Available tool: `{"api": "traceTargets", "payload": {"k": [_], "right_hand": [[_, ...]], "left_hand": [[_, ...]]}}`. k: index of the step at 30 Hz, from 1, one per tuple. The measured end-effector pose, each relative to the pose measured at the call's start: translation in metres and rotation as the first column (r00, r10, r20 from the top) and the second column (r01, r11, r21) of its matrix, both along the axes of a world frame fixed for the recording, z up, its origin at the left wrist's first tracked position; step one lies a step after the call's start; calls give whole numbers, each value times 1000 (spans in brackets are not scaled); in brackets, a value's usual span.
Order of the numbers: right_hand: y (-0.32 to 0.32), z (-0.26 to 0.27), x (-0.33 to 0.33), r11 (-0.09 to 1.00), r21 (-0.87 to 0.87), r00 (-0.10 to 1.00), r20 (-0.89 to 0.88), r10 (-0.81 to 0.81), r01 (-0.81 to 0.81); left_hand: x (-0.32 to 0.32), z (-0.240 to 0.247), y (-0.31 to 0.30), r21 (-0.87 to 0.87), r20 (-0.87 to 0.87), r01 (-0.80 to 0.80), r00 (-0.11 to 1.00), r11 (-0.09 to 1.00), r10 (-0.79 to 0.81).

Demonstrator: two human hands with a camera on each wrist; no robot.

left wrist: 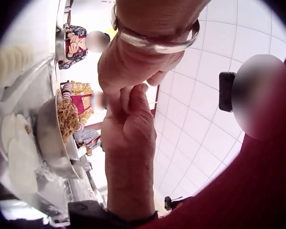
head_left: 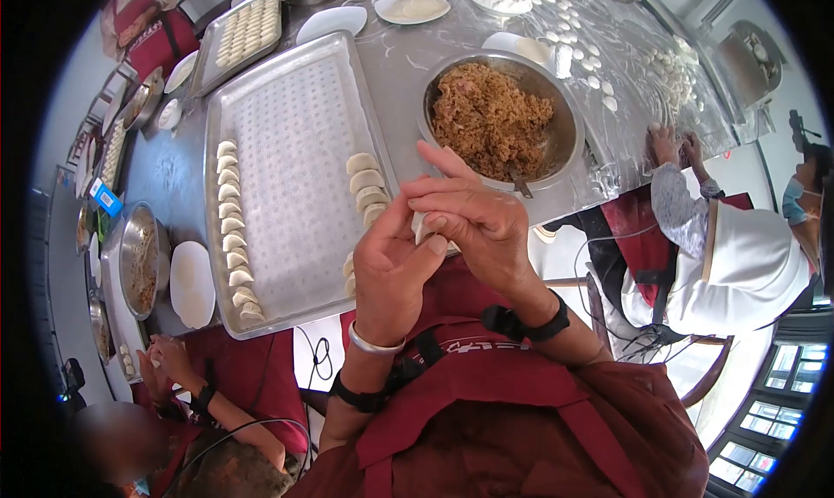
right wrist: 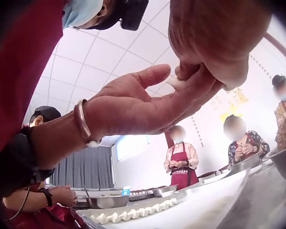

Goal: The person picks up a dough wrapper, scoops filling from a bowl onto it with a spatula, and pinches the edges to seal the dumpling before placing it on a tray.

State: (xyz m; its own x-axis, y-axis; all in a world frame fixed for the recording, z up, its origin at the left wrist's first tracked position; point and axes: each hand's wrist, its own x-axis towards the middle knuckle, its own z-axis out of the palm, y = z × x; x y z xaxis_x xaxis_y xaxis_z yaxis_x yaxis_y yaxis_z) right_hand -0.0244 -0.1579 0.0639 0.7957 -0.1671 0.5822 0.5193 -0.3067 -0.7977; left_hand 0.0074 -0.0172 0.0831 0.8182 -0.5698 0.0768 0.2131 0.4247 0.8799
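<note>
Both hands meet at one small white dumpling (head_left: 422, 228) in front of the chest, near the tray's right edge. The left hand (head_left: 391, 268), with a silver bracelet, holds it between thumb and fingers. From the right, the right hand (head_left: 491, 237) pinches the dumpling with its thumb and bent fingers. A bit of white dough (right wrist: 175, 83) shows between the hands in the right wrist view; the fingers hide the rest. In the left wrist view the left hand (left wrist: 133, 62) covers most of the dough, with the right hand (left wrist: 128, 138) below it in the picture.
A metal tray (head_left: 291, 185) bears dumpling rows along its left and right sides. Behind the right hand stands a bowl of brown filling (head_left: 495, 120) with a utensil. Dough rounds (head_left: 413, 6) lie on plates at the back. Other people work at left and right (head_left: 751, 259).
</note>
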Motion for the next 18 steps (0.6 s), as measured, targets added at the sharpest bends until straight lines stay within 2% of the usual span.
{"api": "traceTargets", "payload": {"k": [1,4,7,9,11,14,18], "right_hand": [[-2,0,0,999,-50,1000,0,-9,9],[1,6,2,997,-75,1000,-14,-24,23],[15,16,2,995,8,993,-49,-103,104],[16,14,2,993,-9,992,-29,-120,120],[7,3,4,991,-113,996,40,-73,78],[-1,5,5,979,-198,999,38,-30,37],[6,15,5,994,-94,999,21,-50,52]], "left_hand": [[-1,-1,1,-22,-38,24,999,999,-25],[8,-7,8,-383,-300,32,941,923,-157],[12,-5,11,-332,-344,42,925,942,-162],[11,-10,12,-356,-312,33,938,934,-153],[9,-14,11,-351,-307,43,938,935,-159],[6,-15,10,-329,-337,65,924,942,-181],[10,-8,10,-354,-317,88,925,931,-209]]}}
